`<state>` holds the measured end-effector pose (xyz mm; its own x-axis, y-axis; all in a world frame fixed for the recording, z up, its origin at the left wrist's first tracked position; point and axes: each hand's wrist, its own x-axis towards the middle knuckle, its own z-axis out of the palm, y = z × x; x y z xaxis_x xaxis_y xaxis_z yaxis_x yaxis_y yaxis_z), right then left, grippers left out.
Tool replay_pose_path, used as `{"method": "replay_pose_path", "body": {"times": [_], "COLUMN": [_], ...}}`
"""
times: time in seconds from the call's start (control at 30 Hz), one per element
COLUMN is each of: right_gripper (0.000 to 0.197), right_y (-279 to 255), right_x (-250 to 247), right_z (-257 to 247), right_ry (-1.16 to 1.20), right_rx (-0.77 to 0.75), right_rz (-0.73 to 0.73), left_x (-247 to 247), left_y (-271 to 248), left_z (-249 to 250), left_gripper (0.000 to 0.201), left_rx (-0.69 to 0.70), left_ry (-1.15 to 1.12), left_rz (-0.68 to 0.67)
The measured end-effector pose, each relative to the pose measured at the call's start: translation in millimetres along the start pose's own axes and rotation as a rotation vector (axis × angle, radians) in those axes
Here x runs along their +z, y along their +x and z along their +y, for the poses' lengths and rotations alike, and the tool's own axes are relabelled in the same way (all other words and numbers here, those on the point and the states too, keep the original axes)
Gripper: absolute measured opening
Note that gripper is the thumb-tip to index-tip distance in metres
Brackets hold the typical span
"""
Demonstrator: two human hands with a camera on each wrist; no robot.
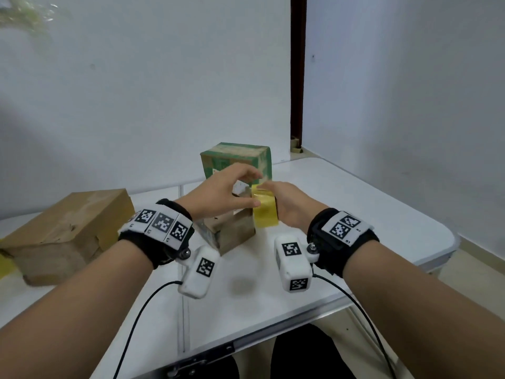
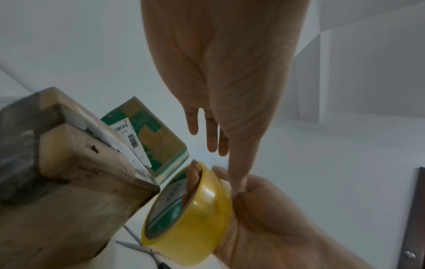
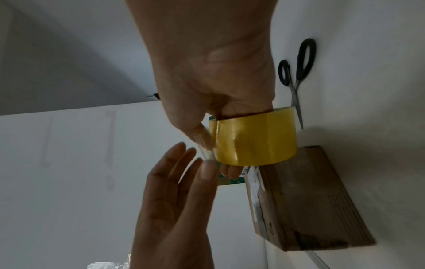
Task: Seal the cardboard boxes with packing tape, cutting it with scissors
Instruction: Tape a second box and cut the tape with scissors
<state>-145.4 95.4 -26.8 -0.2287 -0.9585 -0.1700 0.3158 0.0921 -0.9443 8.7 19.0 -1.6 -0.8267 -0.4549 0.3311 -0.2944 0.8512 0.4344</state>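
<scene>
Head View: Tape End Being Peeled Above the Small Box

Head view showed the right hand (image 1: 289,206) gripping the tape roll (image 1: 264,207) just right of the small brown box (image 1: 232,231), mid-tabletop; left wrist view had the left hand (image 2: 220,76) pinching the roll's loose end, other fingers straight; right wrist view placed the scissors (image 3: 296,76) beyond the roll, nearer the right hand.

"170" under a barcode — white label (image 2: 128,134) on the green box (image 2: 158,138).
</scene>
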Motion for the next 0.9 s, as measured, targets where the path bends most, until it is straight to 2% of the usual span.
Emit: {"method": "replay_pose_path", "body": {"times": [0.1, 0.17, 0.27, 0.33, 0.4, 0.47, 0.63, 0.77, 0.83, 0.9], "right_gripper": [0.033, 0.030, 0.038, 0.055, 0.072, 0.076, 0.057, 0.054, 0.038, 0.024], "right_y": [-5, -9, -9, -9, -8, -8, -10, -14, -20, -23], "right_x": [1, 2, -2, -8, -14, -16, -20, -24, -23, -22], "right_z": [2, 2, 3, 2, 1, -1, -2, -3, -5, -7], "right_ry": [0.014, 0.028, 0.060, 0.048, -0.045, -0.149, -0.294, -0.312, -0.304, -0.321], "right_rx": [-0.006, -0.007, 0.015, 0.064, 0.101, 0.098, 0.076, 0.111, 0.122, 0.148], "right_rz": [-0.059, -0.101, -0.129, -0.160, -0.194, -0.214, -0.262, -0.278, -0.280, -0.251], "left_x": [12, 16, 19, 20, 19, 20, 21, 21, 21, 22], "left_y": [5, 6, 7, 7, 7, 9, 16, 17, 17, 17], "left_z": [-1, 1, 1, 0, -3, -5, -13, -8, -5, -4], "left_gripper": [0.024, 0.015, 0.011, 0.012, 0.014, 0.017, 0.024, 0.037, 0.039, 0.029], "left_rx": [0.015, -0.023, -0.118, -0.174, -0.230, -0.261, -0.304, -0.360, -0.339, -0.308], "left_ry": [0.008, -0.074, -0.211, -0.266, -0.322, -0.353, -0.387, -0.429, -0.347, -0.205], "left_rz": [0.086, 0.153, 0.173, 0.190, 0.190, 0.161, 0.053, 0.006, -0.011, -0.019]}}
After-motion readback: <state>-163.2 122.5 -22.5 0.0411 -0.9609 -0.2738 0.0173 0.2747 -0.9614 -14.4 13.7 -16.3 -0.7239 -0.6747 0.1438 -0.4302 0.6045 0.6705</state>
